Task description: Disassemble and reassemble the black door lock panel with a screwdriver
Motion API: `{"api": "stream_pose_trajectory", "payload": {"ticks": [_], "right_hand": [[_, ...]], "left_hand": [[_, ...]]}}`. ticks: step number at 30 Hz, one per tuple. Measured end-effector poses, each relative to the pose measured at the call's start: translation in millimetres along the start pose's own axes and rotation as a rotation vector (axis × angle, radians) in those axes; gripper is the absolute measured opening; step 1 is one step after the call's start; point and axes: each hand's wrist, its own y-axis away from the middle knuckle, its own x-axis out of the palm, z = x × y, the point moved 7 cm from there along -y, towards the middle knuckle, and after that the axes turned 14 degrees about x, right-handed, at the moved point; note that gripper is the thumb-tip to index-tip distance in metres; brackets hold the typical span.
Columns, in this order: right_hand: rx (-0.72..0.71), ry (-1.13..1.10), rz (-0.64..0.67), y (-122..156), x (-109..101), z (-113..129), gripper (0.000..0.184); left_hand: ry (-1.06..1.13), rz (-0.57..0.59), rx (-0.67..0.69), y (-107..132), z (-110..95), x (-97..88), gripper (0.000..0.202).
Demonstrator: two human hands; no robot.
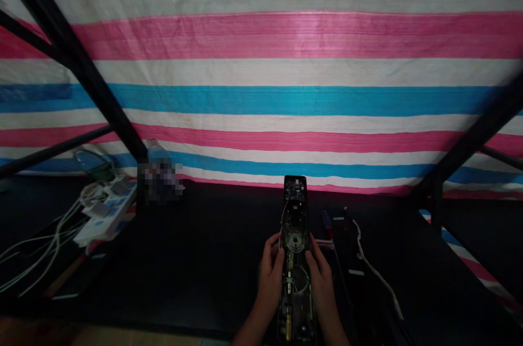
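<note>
A long, narrow black door lock housing (295, 220) stands in front of me with its inner side facing up. Inside show a circuit board near the far end, a round hub at the middle and metal parts, one of them brass-coloured, at the near end. My left hand (270, 267) grips its left edge, thumb on the rim. On the opposite edge my right hand (321, 269) grips it the same way. A thin wire runs along the left side. Just right of my right hand lies a screwdriver (327, 223) with a dark purplish handle.
A pale cable (376, 272) crosses the black table (196, 275) on the right, beside dark parts with white labels. A white power strip (107, 218) with tangled cords lies left. Black metal bars (87, 84) slant before a striped sheet (294, 35).
</note>
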Motion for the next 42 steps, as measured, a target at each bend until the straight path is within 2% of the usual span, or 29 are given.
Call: {"api": "stream_pose_trajectory", "payload": {"ticks": [10,14,28,42], "right_hand": [[0.005,0.007,0.003,0.2,-1.3,-2.6,0.068],[0.025,0.008,-0.013,-0.2,-3.0,-5.0,0.073],[0.032,0.039,-0.044,-0.6,-5.0,-6.0,0.071],[0.009,0.035,-0.017,-1.0,-3.4,-6.0,0.071]], "left_hand": [[-0.01,0.005,0.025,0.3,0.1,0.3,0.042],[-0.014,0.019,0.036,1.3,-0.8,0.2,0.041],[0.012,-0.001,0.01,2.4,3.3,0.1,0.043],[0.006,0.011,0.023,1.8,3.2,0.0,0.042]]}}
